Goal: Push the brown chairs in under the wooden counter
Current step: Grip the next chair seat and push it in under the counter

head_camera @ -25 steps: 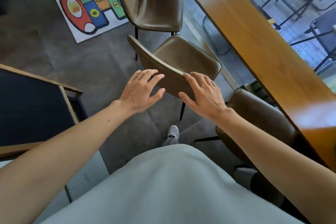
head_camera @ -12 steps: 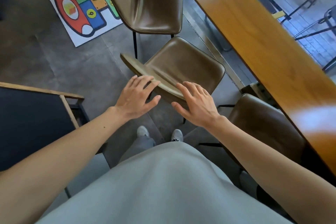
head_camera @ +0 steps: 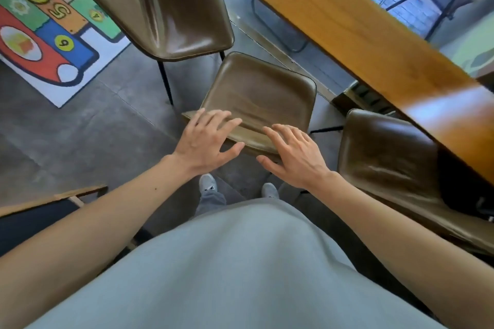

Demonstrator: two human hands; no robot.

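Note:
Three brown leather chairs stand along the wooden counter (head_camera: 347, 32), which runs diagonally across the upper right. The middle chair (head_camera: 262, 93) is right in front of me, its seat clear of the counter. My left hand (head_camera: 207, 141) and my right hand (head_camera: 294, 157) lie flat, fingers spread, on the top edge of its backrest. I cannot tell whether the fingers curl around it. A second chair (head_camera: 171, 13) stands further off at the top. The third chair (head_camera: 385, 152) at the right sits partly under the counter.
A colourful hopscotch mat (head_camera: 48, 27) lies on the grey floor at the upper left. A dark table with a wooden rim (head_camera: 53, 199) is close at my left. My feet (head_camera: 208, 184) stand just behind the middle chair. Black metal furniture stands beyond the counter.
I have stepped closer to the middle chair, so I look more steeply down on its seat. Both hands have stayed on its backrest.

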